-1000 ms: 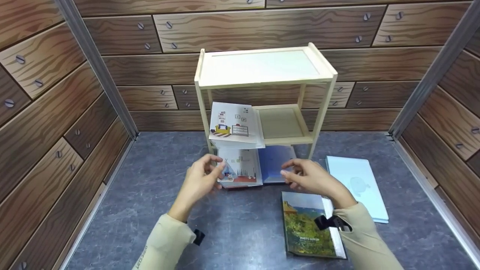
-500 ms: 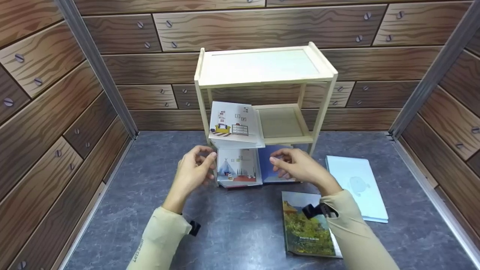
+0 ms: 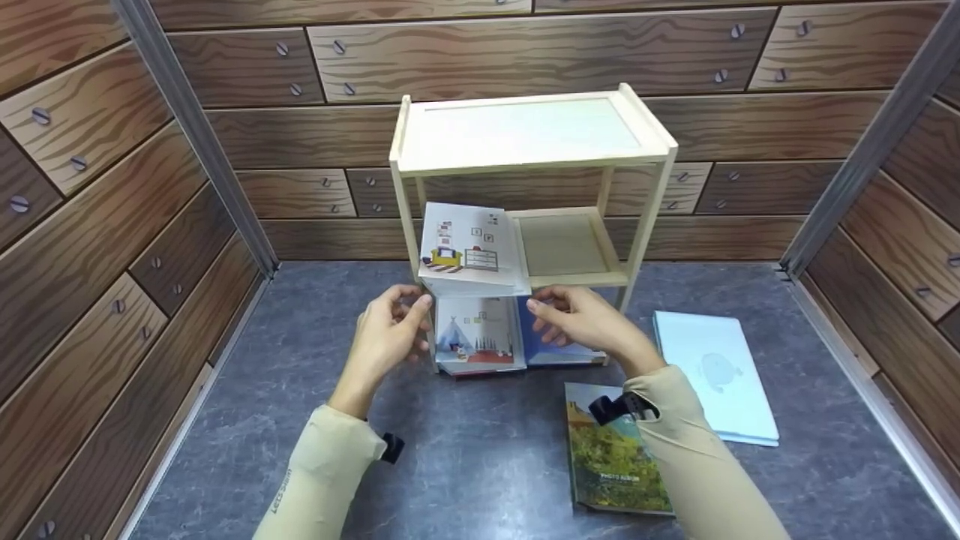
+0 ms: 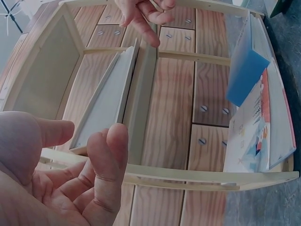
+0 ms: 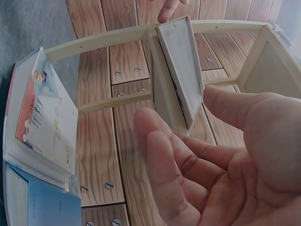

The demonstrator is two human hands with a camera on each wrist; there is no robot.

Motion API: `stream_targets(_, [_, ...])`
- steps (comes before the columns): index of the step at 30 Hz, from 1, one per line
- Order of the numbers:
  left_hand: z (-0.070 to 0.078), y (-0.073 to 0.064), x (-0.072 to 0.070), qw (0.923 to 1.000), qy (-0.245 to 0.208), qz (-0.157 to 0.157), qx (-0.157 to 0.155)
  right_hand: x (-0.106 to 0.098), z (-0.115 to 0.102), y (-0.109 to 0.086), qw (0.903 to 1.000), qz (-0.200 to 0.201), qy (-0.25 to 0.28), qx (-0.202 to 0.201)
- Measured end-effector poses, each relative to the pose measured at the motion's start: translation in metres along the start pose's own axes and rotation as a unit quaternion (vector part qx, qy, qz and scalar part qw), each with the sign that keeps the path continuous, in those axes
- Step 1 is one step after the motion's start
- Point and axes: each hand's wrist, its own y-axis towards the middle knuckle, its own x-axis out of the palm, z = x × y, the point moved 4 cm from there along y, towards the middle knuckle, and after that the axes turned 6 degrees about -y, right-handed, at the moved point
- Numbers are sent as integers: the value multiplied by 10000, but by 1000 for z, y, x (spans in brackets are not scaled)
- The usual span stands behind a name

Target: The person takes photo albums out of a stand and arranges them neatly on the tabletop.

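A white illustrated book point(image 3: 469, 247) lies on the left part of the middle shelf point(image 3: 566, 244), its front edge jutting past the shelf. My left hand point(image 3: 386, 330) is by the book's front left corner, fingers loosely bent. Near its front right corner is my right hand point(image 3: 589, 326), also loosely bent, thumb and fingers apart. In the wrist views the book's edge point(image 4: 103, 99) point(image 5: 183, 70) appears between thumb and fingers on each side; no firm grip shows, and contact is unclear. Below, another illustrated book point(image 3: 480, 337) and a blue book point(image 3: 566, 356) sit side by side on the bottom level.
The pale wooden shelf unit has a white top point(image 3: 525, 131) above the hands. A photo album point(image 3: 615, 465) lies on the dark surface, partly under my right forearm. Right of it is a light blue book point(image 3: 716, 375). Wood-patterned walls point(image 3: 540, 56) enclose the area.
Both hands have moved up toward the book on the middle shelf. My right hand has also shifted left, and the left hand slightly left. The books have stayed put.
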Motion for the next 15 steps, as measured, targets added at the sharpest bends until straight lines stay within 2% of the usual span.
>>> stream_targets(15, [4, 7, 5, 9999, -9, -103, 105, 2, -9, 6, 9998, 10, 116, -132])
